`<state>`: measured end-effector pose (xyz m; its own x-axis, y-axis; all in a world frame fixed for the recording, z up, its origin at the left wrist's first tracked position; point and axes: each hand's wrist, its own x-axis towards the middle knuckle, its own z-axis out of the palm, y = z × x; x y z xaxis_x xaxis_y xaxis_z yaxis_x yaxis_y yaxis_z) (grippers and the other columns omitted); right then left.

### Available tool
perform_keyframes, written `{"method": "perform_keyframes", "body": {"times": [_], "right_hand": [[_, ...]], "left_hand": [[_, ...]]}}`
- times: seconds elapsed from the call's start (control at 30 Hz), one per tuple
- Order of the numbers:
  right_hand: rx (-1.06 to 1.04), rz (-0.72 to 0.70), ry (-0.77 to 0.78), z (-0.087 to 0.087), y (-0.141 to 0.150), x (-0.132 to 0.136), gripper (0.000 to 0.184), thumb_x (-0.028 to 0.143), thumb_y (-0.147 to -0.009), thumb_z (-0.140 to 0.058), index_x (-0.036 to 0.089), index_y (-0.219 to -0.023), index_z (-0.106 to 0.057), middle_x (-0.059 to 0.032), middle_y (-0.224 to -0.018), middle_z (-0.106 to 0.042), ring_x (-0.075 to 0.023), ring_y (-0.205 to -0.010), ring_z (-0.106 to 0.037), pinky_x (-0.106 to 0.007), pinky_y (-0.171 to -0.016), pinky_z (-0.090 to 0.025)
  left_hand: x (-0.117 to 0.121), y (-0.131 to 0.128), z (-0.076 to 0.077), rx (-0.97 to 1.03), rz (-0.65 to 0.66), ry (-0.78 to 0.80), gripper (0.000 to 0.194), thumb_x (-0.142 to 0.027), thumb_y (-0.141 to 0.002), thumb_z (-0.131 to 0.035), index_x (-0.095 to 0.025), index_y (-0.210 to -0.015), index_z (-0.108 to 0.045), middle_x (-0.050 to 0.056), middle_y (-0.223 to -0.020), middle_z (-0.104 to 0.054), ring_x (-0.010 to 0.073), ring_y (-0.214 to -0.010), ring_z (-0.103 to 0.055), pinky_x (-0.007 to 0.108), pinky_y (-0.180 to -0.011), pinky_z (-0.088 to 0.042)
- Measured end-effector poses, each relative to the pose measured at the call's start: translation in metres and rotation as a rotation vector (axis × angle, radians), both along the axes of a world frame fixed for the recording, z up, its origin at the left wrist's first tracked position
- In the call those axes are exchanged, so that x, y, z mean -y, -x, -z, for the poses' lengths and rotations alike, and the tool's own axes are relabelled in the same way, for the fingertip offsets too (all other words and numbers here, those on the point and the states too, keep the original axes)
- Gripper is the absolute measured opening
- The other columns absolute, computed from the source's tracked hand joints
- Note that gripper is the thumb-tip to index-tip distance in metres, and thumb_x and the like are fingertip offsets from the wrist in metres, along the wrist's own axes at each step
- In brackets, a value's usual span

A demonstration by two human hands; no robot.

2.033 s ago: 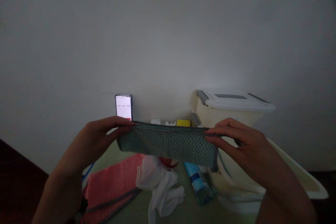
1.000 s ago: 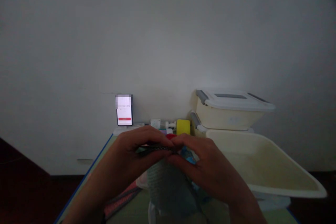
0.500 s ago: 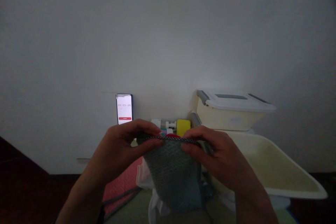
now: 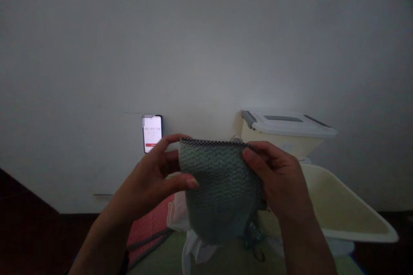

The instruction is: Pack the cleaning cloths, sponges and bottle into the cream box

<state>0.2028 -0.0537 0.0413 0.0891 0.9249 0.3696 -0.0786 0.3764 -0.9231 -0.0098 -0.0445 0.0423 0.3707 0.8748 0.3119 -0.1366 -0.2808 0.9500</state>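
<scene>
A grey-green waffle-textured cloth (image 4: 219,180) with a dark stitched edge hangs folded in front of me, above the table. My left hand (image 4: 155,178) pinches its left side, thumb in front and fingers behind. Closed on the cloth's right edge is my right hand (image 4: 279,180). The scene is dim.
Below lie a pink cloth (image 4: 151,223), a white crumpled cloth (image 4: 193,247) and a partly hidden bottle (image 4: 253,236). A cream basin (image 4: 342,210) sits right, with a lidded storage box (image 4: 287,131) behind it. A lit phone (image 4: 152,132) leans on the wall.
The cloth was stretched wide, then my hands came together and folded it. Now it is lifted higher, held squarer and facing me.
</scene>
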Motion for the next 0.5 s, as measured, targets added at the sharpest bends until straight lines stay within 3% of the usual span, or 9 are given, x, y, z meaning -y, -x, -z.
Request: {"method": "perform_keyframes", "body": {"times": [0.1, 0.2, 0.33, 0.43, 0.5], "right_hand": [[-0.111, 0.048, 0.035, 0.003, -0.001, -0.007, 0.017, 0.038, -0.071, -0.071, 0.023, -0.079, -0.067, 0.0035, -0.058, -0.066, -0.0081, -0.048, -0.054, -0.016, -0.042, -0.042], [-0.131, 0.105, 0.042, 0.006, -0.006, -0.016, 0.022, 0.041, -0.072, -0.069, 0.023, -0.083, -0.064, 0.0047, -0.052, -0.060, -0.0080, -0.043, -0.049, -0.017, -0.039, -0.039], [-0.059, 0.143, 0.044, 0.010, -0.015, -0.024, 0.037, 0.047, -0.077, -0.062, 0.026, -0.107, -0.057, 0.0053, -0.056, -0.057, -0.0090, -0.045, -0.048, -0.019, -0.041, -0.038], [0.012, -0.104, 0.102, 0.015, -0.016, -0.024, 0.065, 0.051, -0.082, -0.054, 0.030, -0.139, -0.030, 0.0040, -0.066, -0.059, -0.0120, -0.055, -0.055, -0.024, -0.052, -0.046], [0.056, -0.321, 0.104, 0.016, -0.013, -0.020, 0.077, 0.048, -0.084, -0.053, 0.032, -0.145, -0.009, 0.0041, -0.068, -0.059, -0.0127, -0.061, -0.057, -0.025, -0.060, -0.047]], "left_hand": [[-0.009, -0.006, 0.011, -0.184, 0.264, 0.105, 0.031, -0.015, -0.074, -0.068, -0.022, -0.104, -0.062, 0.002, -0.098, -0.070, 0.0190, -0.091, -0.066, 0.033, -0.083, -0.052], [-0.015, -0.009, 0.017, -0.250, 0.324, 0.126, 0.015, -0.021, -0.083, -0.059, -0.018, -0.095, -0.067, 0.004, -0.099, -0.070, 0.0191, -0.093, -0.065, 0.032, -0.085, -0.050], [-0.013, -0.011, 0.013, -0.090, 0.179, 0.159, 0.018, -0.025, -0.084, -0.058, -0.018, -0.100, -0.064, 0.003, -0.098, -0.070, 0.0162, -0.087, -0.065, 0.025, -0.077, -0.051], [-0.008, -0.012, 0.008, 0.091, 0.012, 0.245, 0.019, -0.028, -0.082, -0.061, -0.018, -0.098, -0.062, 0.002, -0.087, -0.071, 0.0154, -0.075, -0.067, 0.024, -0.067, -0.054], [-0.007, -0.013, 0.005, 0.169, -0.109, 0.271, 0.018, -0.030, -0.080, -0.063, -0.017, -0.092, -0.061, 0.002, -0.079, -0.071, 0.0146, -0.066, -0.067, 0.021, -0.059, -0.053]]}}
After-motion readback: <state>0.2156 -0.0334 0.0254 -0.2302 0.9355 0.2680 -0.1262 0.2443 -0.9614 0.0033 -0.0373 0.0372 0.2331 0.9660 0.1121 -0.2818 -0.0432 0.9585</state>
